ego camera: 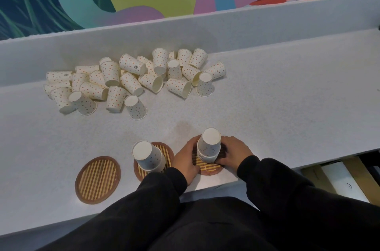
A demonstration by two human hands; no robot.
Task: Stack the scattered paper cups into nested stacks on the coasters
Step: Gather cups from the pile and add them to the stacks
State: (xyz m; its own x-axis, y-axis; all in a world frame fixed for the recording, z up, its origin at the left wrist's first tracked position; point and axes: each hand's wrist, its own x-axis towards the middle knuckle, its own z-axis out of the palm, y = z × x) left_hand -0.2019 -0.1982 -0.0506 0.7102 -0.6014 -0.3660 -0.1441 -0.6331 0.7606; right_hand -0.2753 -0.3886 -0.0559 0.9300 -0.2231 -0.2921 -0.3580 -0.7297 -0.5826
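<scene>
A person wears a plain black long-sleeved top [205,226]. The left sleeve [156,189] and right sleeve [267,174] end at the wrists. The left hand [186,160] and right hand [232,153] are bare.

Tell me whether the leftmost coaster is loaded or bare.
Bare. The leftmost coaster shows its whole striped face unobstructed, with no cup standing on it.

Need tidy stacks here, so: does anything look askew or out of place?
The middle stack leans left, off-centre on the middle coaster; the wide lens may exaggerate that. The right stack, held between the left hand and right hand, stands straight. The left coaster bears nothing, and loose cups lie tumbled behind.
</scene>
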